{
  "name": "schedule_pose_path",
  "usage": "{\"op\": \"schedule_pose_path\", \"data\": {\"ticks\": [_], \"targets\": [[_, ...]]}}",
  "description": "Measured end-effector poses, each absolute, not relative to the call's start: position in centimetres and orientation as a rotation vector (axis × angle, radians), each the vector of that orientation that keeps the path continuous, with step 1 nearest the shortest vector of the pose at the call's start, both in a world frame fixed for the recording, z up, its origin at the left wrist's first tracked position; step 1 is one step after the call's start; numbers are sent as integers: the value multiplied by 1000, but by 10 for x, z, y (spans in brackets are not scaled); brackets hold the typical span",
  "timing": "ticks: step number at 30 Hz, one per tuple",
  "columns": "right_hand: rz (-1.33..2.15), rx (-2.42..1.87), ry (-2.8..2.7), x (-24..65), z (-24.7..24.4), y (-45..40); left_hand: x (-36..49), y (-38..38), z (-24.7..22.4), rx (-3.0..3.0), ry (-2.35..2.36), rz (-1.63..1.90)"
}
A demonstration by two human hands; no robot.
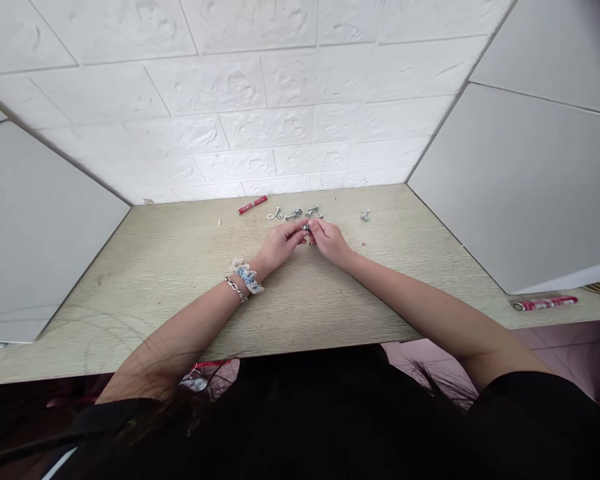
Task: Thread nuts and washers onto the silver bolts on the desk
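Note:
My left hand [277,245] and my right hand [332,243] meet over the middle of the table, fingers pinched together. Between their fingertips is a small shiny metal bolt [305,227], mostly covered by the fingers; whether a nut is on it I cannot tell. Just beyond my hands lie several loose bolts [312,211] with nuts and washers. A flat washer [271,217] rests to the left of that group. Farther right, a bolt with a washer [365,215] stands by itself.
A red tube-like stick [253,205] lies near the white brick-pattern wall [250,130]. Another red-and-white roll [545,303] lies at the table's right front. Grey panels [535,180] close in both sides of the pale wooden table [300,307].

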State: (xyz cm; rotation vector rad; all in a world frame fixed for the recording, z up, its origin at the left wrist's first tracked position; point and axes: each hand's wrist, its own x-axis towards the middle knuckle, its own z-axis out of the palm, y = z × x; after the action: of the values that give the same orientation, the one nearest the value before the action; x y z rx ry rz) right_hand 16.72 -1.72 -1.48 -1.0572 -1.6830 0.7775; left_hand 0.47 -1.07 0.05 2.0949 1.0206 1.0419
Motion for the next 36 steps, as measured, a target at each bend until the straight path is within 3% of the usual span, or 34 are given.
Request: {"op": "schedule_pose_path", "data": {"ticks": [10,36], "targets": [[788,-979,-1717,166,-15,-20,9,-9,-4,1784,975,1148],[681,-948,-1700,167,-14,-24,8,-15,0,2213,1031,1314]]}}
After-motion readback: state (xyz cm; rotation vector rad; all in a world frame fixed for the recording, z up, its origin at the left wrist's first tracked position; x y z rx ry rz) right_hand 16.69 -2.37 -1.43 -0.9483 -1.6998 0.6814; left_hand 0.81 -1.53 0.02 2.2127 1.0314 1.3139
